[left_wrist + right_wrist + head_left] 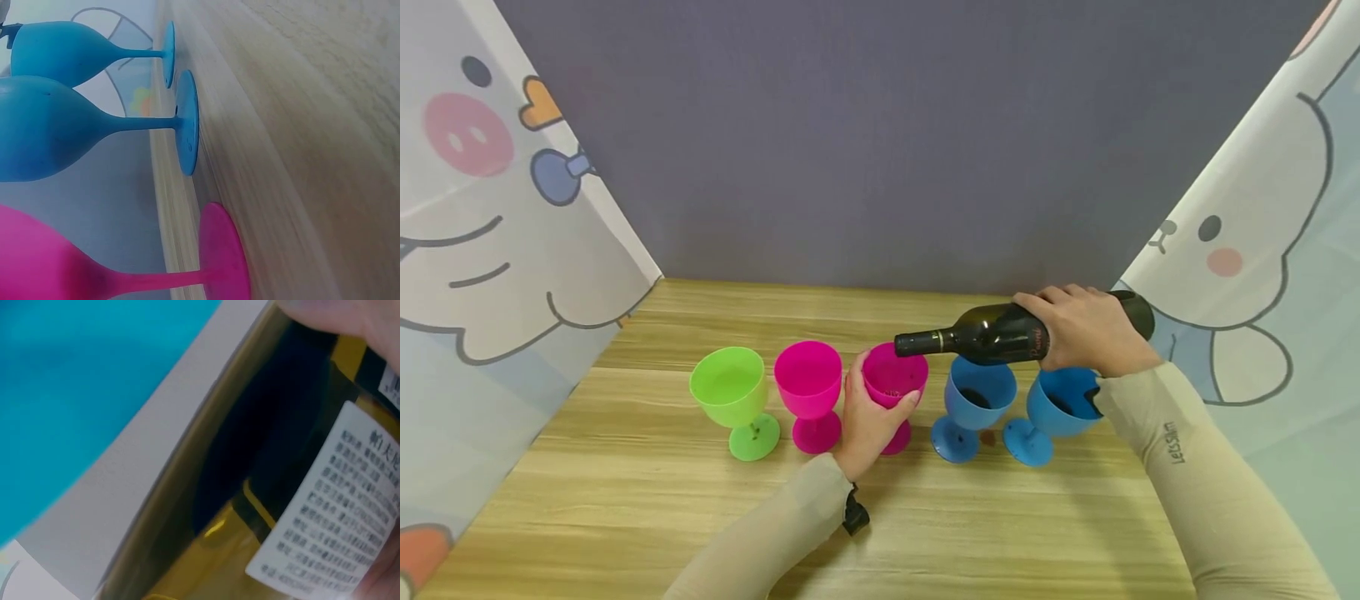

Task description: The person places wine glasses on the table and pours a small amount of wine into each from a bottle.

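My left hand (872, 429) grips the bowl of a pink plastic goblet (883, 398), its foot standing on the table. In my right hand (1086, 329) is a dark glass wine bottle (1000, 335), tipped almost level with its neck pointing left. The bottle's mouth lies over the rim of that pink goblet. Up close in the right wrist view, the bottle (250, 487) shows dark liquid inside and a white printed label (331, 512). The left wrist view has the pink goblet's stem and foot (225, 256) low in the frame.
Left of the gripped goblet stand another pink goblet (808, 383) and a green goblet (730, 387). To its right are two blue goblets, the nearer one (977, 408) with dark liquid, the other (1052, 417) below my right wrist. The wooden table (625, 500) meets a grey wall (850, 150).
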`<state>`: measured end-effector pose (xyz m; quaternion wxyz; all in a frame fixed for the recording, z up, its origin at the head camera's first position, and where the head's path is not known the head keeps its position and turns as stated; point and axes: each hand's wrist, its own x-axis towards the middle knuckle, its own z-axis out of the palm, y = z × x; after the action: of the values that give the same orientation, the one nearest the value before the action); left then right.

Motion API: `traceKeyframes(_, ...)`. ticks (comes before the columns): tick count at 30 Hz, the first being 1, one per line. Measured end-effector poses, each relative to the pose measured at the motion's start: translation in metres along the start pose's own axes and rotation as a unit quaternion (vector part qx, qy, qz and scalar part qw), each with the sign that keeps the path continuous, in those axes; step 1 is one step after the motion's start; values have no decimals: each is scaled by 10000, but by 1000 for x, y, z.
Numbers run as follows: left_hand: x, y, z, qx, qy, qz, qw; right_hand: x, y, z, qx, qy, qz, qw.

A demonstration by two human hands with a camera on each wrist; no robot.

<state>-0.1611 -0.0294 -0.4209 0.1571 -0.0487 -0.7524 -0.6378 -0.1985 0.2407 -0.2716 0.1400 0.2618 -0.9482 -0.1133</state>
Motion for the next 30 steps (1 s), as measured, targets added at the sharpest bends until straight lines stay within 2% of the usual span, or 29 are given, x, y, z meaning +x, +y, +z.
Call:
traceKeyframes(5,1,-3,0,-232,-37,135,9996,-1,0,1,-1,5,-2,10000)
traceKeyframes(13,3,-6,0,-648,-95,128,9978,0,-1,1,41,13,-2,10000)
traceKeyframes(19,2,-6,-1,-451,-32,19,9990,0,-2,-1,66,-16,16,10000)
traceKeyframes(26,6,-5,0,-429,-38,181,9989,-2,-2,-4,-47,4,67,10000)
traceKeyframes(30,3,-7,0,-451,-24,112,9989,-3,-2,-5,-16,-80,68,9999)
